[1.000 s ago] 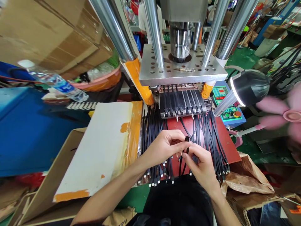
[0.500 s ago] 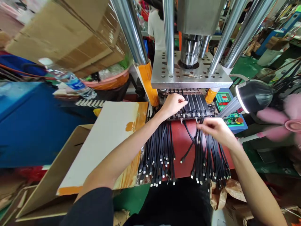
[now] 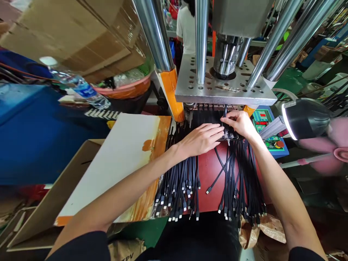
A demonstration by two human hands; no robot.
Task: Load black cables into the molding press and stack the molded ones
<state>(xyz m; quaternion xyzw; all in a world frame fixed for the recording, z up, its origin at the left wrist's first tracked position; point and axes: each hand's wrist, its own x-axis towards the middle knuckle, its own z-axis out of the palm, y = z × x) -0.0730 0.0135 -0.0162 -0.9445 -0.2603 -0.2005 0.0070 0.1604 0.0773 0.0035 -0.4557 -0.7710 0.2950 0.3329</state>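
Under the steel press plate (image 3: 190,95) sits a dark mould (image 3: 206,116) with black cables laid across it. My left hand (image 3: 202,139) lies flat with fingers stretched out over the mould's front edge, covering part of it. My right hand (image 3: 239,124) pinches a thin black cable (image 3: 225,110) at the right half of the mould; its thumb and fingertip hide the held spot. Two bunches of black USB cables, a left bunch (image 3: 181,185) and a right bunch (image 3: 239,181), hang over the red surface (image 3: 208,170) towards me. One cable's plug lies apart between them.
Steel columns (image 3: 201,43) rise around the mould. On the right are a control panel (image 3: 268,127), a lit black lamp (image 3: 306,117) and a turning pink fan (image 3: 339,145). To the left lie a white board (image 3: 108,163) and a water bottle (image 3: 84,88). A person (image 3: 186,30) stands behind.
My right hand has moved up from the cables onto the mould and pinches a cable there. My left hand has come down to the front edge and flattened. The view has shifted slightly.
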